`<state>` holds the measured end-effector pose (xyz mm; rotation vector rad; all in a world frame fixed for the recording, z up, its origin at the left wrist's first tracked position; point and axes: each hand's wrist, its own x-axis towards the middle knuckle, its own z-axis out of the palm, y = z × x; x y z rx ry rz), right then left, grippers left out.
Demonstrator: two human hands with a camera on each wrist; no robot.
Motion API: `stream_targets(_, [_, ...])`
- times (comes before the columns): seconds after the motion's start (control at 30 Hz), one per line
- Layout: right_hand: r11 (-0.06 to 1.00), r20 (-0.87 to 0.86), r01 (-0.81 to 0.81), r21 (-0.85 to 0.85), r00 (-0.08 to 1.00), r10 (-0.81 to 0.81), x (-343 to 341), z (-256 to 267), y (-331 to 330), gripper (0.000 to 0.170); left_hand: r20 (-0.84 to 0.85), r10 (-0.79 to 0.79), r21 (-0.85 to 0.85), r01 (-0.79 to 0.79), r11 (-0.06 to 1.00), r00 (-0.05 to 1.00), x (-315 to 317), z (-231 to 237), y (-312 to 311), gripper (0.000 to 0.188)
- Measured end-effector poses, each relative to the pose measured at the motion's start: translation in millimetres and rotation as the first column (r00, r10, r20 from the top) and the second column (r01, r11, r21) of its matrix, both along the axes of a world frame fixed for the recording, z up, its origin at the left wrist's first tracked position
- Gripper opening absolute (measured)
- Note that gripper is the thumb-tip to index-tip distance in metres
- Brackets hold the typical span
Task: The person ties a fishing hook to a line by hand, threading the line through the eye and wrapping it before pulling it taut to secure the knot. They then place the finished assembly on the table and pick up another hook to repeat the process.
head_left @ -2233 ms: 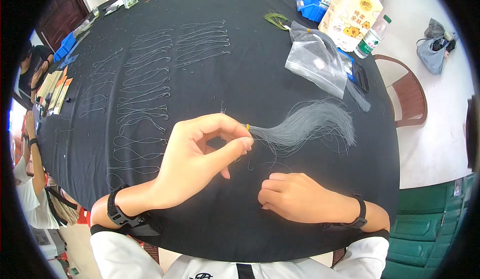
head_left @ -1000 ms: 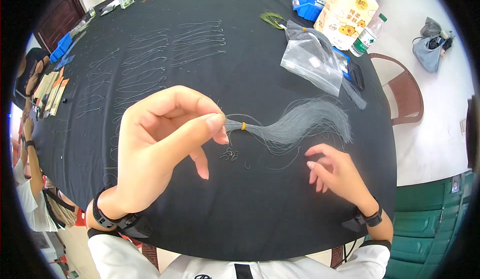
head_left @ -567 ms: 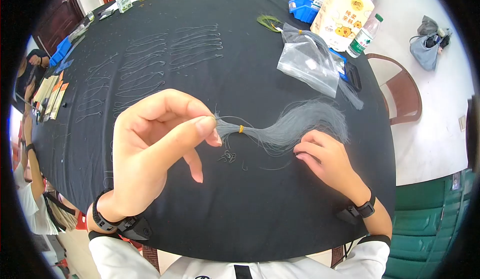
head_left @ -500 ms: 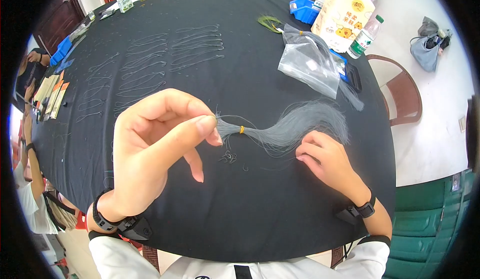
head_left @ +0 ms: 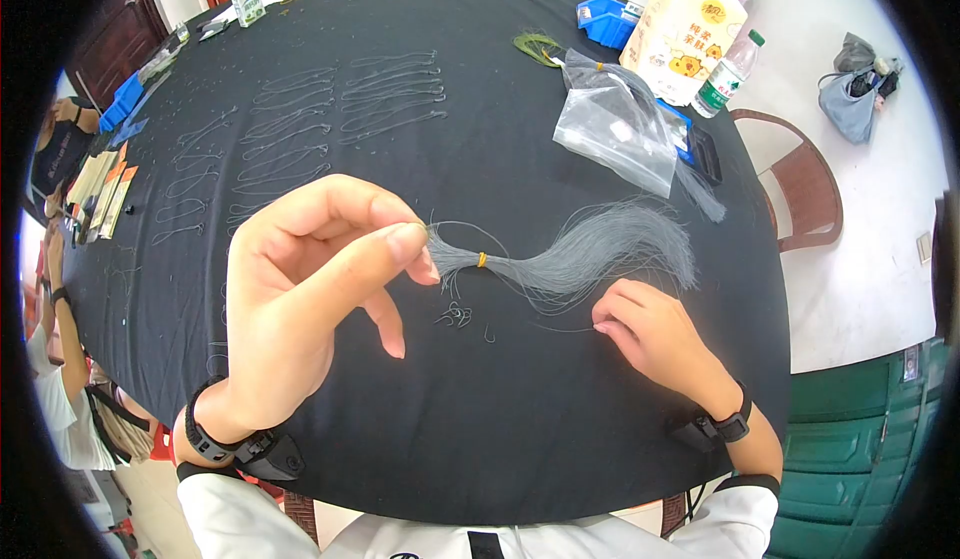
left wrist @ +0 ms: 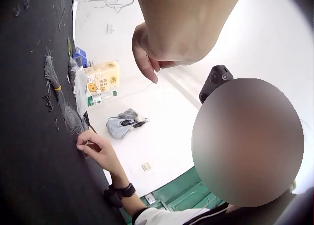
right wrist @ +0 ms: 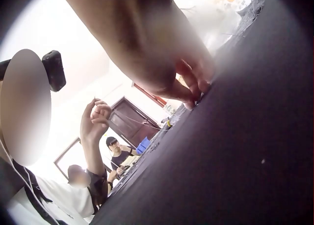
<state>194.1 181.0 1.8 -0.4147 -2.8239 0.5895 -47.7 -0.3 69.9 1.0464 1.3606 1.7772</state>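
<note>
In the head view my left hand [head_left: 320,299] is raised over the table, pinching a thin grey fishing line between thumb and forefinger; the other fingers are loosely bent. The line curves from the fingertips above a bundle of grey fishing lines [head_left: 620,244] tied with a yellow band [head_left: 482,259]. My right hand [head_left: 655,334] is low beside the bundle's loose end, thumb and forefinger together at the end of a thin strand [head_left: 565,330]. A small pile of fishhooks [head_left: 457,315] lies below the band, with a single hook [head_left: 489,334] to its right.
Rows of looped lines [head_left: 290,114] lie on the black tablecloth at the back left. A clear plastic bag [head_left: 615,134], a tissue pack [head_left: 690,34], a water bottle [head_left: 728,74] and a blue bin [head_left: 606,22] stand or lie at the back right. People sit at the left edge.
My left hand has drawn left, away from the yellow band, and the hooks below have come into view. My right hand has moved right and up to the strand near the bundle's loose end.
</note>
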Motion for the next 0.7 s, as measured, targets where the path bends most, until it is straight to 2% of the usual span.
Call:
stream_targets(0.13, [0.996,-0.012,0.039,-0.080,0.999,-0.040,2.8,5.1,0.2,0.009,-0.005,0.004,0.006,-0.004,1.000,1.000,-0.2,1.2,-0.5,0.010])
stream_targets(0.33, [0.999,-0.012,0.003,0.034,1.000,-0.003,6.4,5.5,-3.4,0.009,-0.007,0.001,0.003,-0.001,1.000,1.000,-0.3,1.0,-0.7,0.010])
stream_targets(0.63, [0.998,-0.001,-0.009,0.062,1.000,0.009,5.0,5.9,-9.0,0.011,0.003,0.007,0.005,-0.007,1.000,1.000,-0.1,0.8,-0.2,0.010])
stream_targets(0.7, [0.997,0.070,-0.016,0.079,0.998,0.010,5.3,11.3,-17.5,0.012,0.006,0.014,0.002,-0.014,1.000,1.000,0.2,1.0,-0.3,0.010])
